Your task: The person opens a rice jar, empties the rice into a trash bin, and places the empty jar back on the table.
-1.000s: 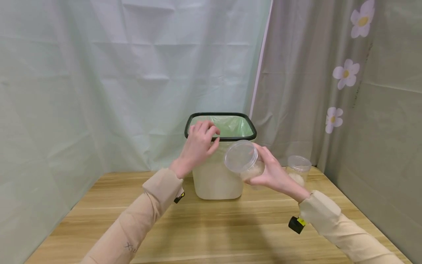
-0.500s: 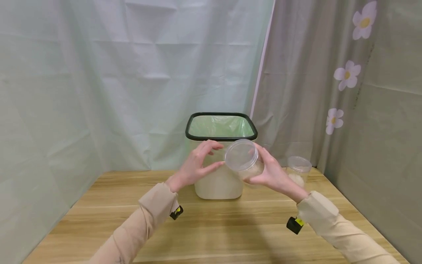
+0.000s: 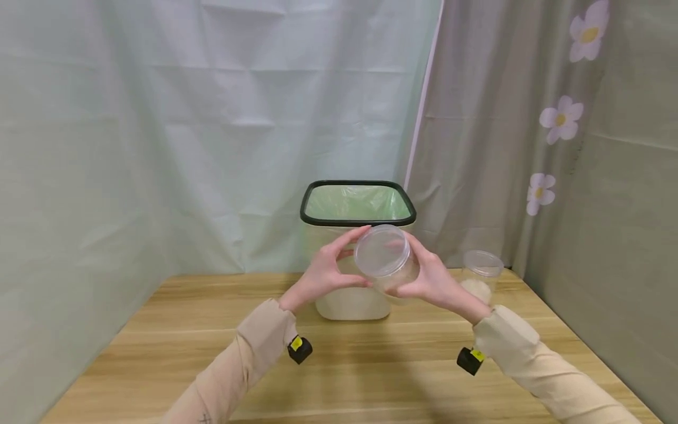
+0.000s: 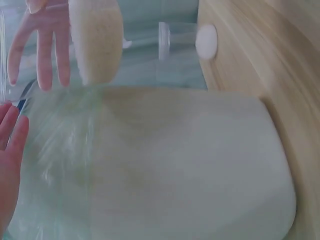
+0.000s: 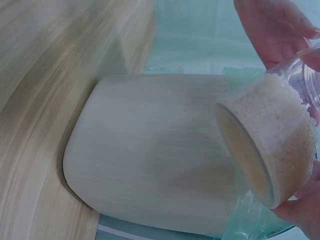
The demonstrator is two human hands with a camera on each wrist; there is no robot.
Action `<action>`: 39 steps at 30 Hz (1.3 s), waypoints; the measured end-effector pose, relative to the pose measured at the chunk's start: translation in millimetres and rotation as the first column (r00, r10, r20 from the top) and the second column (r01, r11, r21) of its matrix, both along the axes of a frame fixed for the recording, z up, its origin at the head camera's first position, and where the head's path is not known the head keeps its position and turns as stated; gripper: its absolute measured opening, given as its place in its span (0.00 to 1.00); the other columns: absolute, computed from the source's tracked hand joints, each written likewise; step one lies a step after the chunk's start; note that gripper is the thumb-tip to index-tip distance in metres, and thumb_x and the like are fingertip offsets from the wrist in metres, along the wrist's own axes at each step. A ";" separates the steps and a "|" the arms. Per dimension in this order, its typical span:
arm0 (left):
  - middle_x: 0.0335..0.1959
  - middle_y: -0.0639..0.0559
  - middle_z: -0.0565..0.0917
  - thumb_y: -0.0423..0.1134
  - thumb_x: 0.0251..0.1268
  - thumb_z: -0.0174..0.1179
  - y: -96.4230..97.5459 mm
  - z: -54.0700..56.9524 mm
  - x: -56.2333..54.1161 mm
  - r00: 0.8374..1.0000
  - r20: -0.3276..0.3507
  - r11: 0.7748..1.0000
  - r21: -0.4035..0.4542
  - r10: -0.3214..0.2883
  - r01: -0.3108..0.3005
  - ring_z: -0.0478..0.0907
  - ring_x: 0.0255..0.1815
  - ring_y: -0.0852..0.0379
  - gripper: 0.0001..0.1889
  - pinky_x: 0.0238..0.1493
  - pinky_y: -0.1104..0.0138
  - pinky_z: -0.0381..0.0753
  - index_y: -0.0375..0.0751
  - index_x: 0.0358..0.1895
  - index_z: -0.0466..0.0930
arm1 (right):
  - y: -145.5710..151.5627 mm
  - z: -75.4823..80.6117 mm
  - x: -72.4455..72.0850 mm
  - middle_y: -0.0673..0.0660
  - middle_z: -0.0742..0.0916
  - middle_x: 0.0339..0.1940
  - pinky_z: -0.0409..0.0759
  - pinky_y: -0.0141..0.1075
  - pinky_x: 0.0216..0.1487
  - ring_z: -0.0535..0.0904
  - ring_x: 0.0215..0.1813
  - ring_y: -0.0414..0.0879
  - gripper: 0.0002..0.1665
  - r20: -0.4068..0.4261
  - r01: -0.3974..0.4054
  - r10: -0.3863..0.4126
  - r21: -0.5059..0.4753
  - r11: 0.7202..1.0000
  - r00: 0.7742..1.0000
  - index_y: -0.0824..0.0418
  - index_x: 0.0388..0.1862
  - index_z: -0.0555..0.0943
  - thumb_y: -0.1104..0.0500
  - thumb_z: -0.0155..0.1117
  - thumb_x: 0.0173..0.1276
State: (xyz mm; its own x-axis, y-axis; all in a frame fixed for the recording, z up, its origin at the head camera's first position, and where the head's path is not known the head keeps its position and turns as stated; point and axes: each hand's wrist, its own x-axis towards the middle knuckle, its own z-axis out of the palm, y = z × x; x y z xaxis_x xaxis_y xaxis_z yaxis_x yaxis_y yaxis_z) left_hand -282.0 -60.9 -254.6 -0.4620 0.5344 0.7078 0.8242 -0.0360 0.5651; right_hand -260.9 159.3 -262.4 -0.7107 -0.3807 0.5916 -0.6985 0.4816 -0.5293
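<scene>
My right hand (image 3: 436,281) grips a clear plastic jar (image 5: 280,135) from its right side, thumb below and fingers above. White grains that look like rice fill its lower part. The jar is tilted, its round transparent lid (image 3: 381,252) facing me. At the lid's left edge is my left hand (image 3: 320,272), thumb and fingers curved round the rim. In the left wrist view, the left fingers (image 4: 17,135) show at the left edge, while the right hand (image 4: 45,45) is visible through the clear plastic.
Behind the hands stands a pale waste bin (image 3: 352,309) with a black rim (image 3: 358,223) and a green liner (image 3: 365,203). A second lidded jar (image 3: 483,265) with white contents stands on the wooden table (image 3: 212,341) at the right. Curtains (image 3: 238,118) hang behind.
My left hand has come down from the bin's rim and moved right to the jar lid, its thumb and fingers now round it. The right hand keeps holding the jar, shifted slightly left.
</scene>
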 end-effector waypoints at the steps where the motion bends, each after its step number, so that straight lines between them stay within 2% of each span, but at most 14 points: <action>1: 0.60 0.36 0.66 0.22 0.37 0.70 1.2 0.2 -0.3 1.000 0.024 1.000 0.008 -0.010 0.010 0.65 0.57 0.48 0.43 0.52 0.58 0.67 0.25 0.62 0.59 | 0.2 0.2 0.1 0.60 0.75 0.53 0.68 0.49 0.46 0.71 0.49 0.53 0.55 -0.002 -0.005 0.005 -0.003 1.000 1.000 0.60 0.65 0.60 0.63 0.78 0.37; 3: 0.59 0.38 0.67 0.21 0.38 0.69 2.8 -0.5 -2.1 0.996 0.077 0.999 0.034 -0.040 0.037 0.66 0.57 0.50 0.42 0.53 0.57 0.67 0.27 0.63 0.60 | 0.1 0.2 -0.9 0.59 0.75 0.53 0.68 0.49 0.47 0.71 0.50 0.53 0.55 0.003 -0.014 0.014 -0.009 1.000 1.000 0.59 0.65 0.60 0.63 0.78 0.37; 5: 0.59 0.38 0.68 0.21 0.40 0.68 3.0 -2.1 -3.8 0.988 0.126 0.994 0.078 -0.085 0.076 0.67 0.56 0.49 0.41 0.53 0.56 0.67 0.27 0.63 0.60 | 2.3 -5.8 -8.8 0.55 0.75 0.53 0.68 0.48 0.47 0.70 0.50 0.50 0.56 0.010 -0.024 0.024 -0.018 1.000 1.000 0.55 0.66 0.60 0.60 0.79 0.37; 6: 0.59 0.38 0.68 0.21 0.40 0.68 3.0 -3.6 -5.6 0.981 0.154 0.990 0.101 -0.114 0.099 0.67 0.56 0.48 0.41 0.53 0.56 0.66 0.28 0.63 0.59 | 3.6 -9.7 -13.6 0.54 0.75 0.53 0.68 0.48 0.47 0.70 0.51 0.48 0.56 0.012 -0.030 0.030 -0.023 0.999 0.999 0.52 0.66 0.59 0.59 0.79 0.37; 9: 0.60 0.40 0.67 0.21 0.41 0.68 3.2 -9.0 -12.2 0.958 0.215 0.976 0.152 -0.189 0.158 0.66 0.57 0.47 0.42 0.54 0.57 0.65 0.31 0.65 0.58 | 1.8 -10.7 -14.6 0.52 0.74 0.53 0.68 0.47 0.48 0.70 0.51 0.47 0.56 0.024 -0.034 0.035 -0.032 0.999 0.999 0.51 0.67 0.59 0.58 0.78 0.38; 12: 0.60 0.44 0.67 0.22 0.41 0.68 4.3 -14.2 -19.0 0.943 0.245 0.967 0.176 -0.224 0.184 0.66 0.58 0.48 0.43 0.54 0.58 0.65 0.35 0.66 0.58 | 0.9 -11.6 -15.9 0.52 0.74 0.53 0.68 0.47 0.48 0.70 0.51 0.47 0.56 0.025 -0.037 0.038 -0.037 0.999 0.999 0.51 0.67 0.59 0.58 0.78 0.38; 17: 0.58 0.44 0.69 0.22 0.42 0.68 5.1 -19.0 -23.0 0.944 0.240 0.958 0.228 -0.227 0.173 0.68 0.55 0.47 0.40 0.53 0.58 0.67 0.37 0.64 0.61 | -3.1 -11.1 -17.5 0.53 0.74 0.53 0.68 0.47 0.47 0.70 0.51 0.47 0.56 0.041 -0.042 0.044 -0.048 0.998 0.998 0.52 0.67 0.59 0.59 0.78 0.38; 20: 0.57 0.44 0.70 0.27 0.43 0.69 5.2 -21.0 -22.3 0.952 0.232 0.957 0.254 -0.202 0.141 0.68 0.54 0.47 0.39 0.52 0.57 0.67 0.37 0.63 0.63 | -6.5 -9.9 -16.7 0.54 0.74 0.54 0.69 0.46 0.47 0.70 0.51 0.48 0.57 0.051 -0.034 0.037 -0.056 0.998 0.998 0.53 0.67 0.59 0.59 0.78 0.38; 24: 0.56 0.48 0.73 0.30 0.44 0.70 7.1 -21.8 -17.7 0.959 0.263 0.966 0.255 -0.108 0.039 0.68 0.54 0.50 0.36 0.53 0.59 0.66 0.40 0.62 0.65 | -10.4 -10.1 -15.8 0.56 0.74 0.54 0.69 0.46 0.47 0.70 0.51 0.49 0.57 0.048 0.004 -0.001 -0.065 0.998 0.999 0.55 0.67 0.58 0.59 0.79 0.38; 29: 0.54 0.45 0.74 0.24 0.44 0.68 10.1 -15.7 -1.6 0.951 0.308 0.963 0.255 0.006 -0.089 0.70 0.53 0.51 0.35 0.55 0.61 0.64 0.33 0.60 0.66 | -13.9 -13.7 -16.1 0.57 0.75 0.54 0.69 0.48 0.47 0.71 0.52 0.51 0.57 0.038 0.043 -0.040 -0.071 0.997 0.998 0.55 0.68 0.58 0.57 0.78 0.40; 33: 0.53 0.38 0.74 0.24 0.42 0.68 12.5 -10.0 9.4 0.952 0.302 0.956 0.261 0.049 -0.132 0.70 0.53 0.47 0.34 0.56 0.61 0.63 0.26 0.58 0.65 | -16.1 -16.5 -15.3 0.57 0.76 0.52 0.70 0.47 0.47 0.72 0.50 0.50 0.57 0.015 0.090 -0.089 -0.069 0.994 0.996 0.53 0.67 0.58 0.59 0.79 0.38; 35: 0.53 0.38 0.74 0.26 0.42 0.69 13.6 -11.4 9.0 0.949 0.310 0.953 0.263 0.062 -0.148 0.70 0.53 0.47 0.34 0.56 0.61 0.64 0.26 0.58 0.65 | -17.6 -17.5 -14.5 0.57 0.76 0.52 0.70 0.46 0.46 0.72 0.49 0.51 0.57 0.001 0.110 -0.110 -0.068 0.992 0.994 0.53 0.67 0.59 0.60 0.79 0.37; 39: 0.52 0.43 0.75 0.30 0.41 0.71 14.8 -20.0 1.4 0.934 0.342 0.947 0.251 0.107 -0.201 0.71 0.52 0.50 0.34 0.54 0.62 0.65 0.31 0.56 0.67 | -21.0 -18.7 -11.7 0.59 0.77 0.51 0.71 0.46 0.45 0.73 0.47 0.52 0.58 -0.014 0.130 -0.132 -0.071 0.989 0.991 0.55 0.67 0.59 0.60 0.79 0.36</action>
